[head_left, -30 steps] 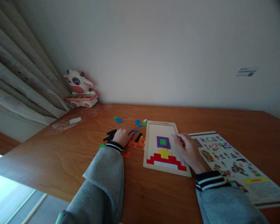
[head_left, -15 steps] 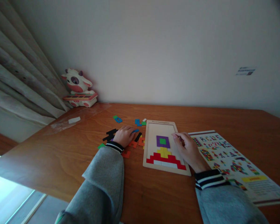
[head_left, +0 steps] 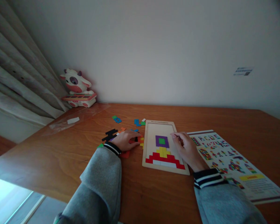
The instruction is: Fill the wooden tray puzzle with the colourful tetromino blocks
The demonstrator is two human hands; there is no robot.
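My left hand (head_left: 126, 140) reaches over a pile of flat coloured puzzle pieces left of the board. Its thumb and fingers are apart, with a black piece (head_left: 136, 139) visible between them and orange pieces (head_left: 140, 139) by the fingertips. My right hand (head_left: 185, 147) is over the right rim of the wooden puzzle board (head_left: 151, 127), fingers curled and closed; anything inside them is hidden. On the board lie a purple frame (head_left: 157, 141) around a green square (head_left: 161, 141), yellow pieces (head_left: 163, 152), red pieces (head_left: 170, 158) and white pieces (head_left: 164, 163).
Black pieces (head_left: 109, 135) lie left of my left hand. Blue pieces (head_left: 136, 122) are beyond it. A printed pattern sheet (head_left: 224, 155) lies to the right, partly beneath my right forearm. A toy cow with a keyboard (head_left: 78, 88) stands at the back left by the curtain (head_left: 21, 68).
My left hand has moved slightly down and toward the board's left edge. The blue piece at its fingertips before now lies beyond it. My right hand has stayed in place.
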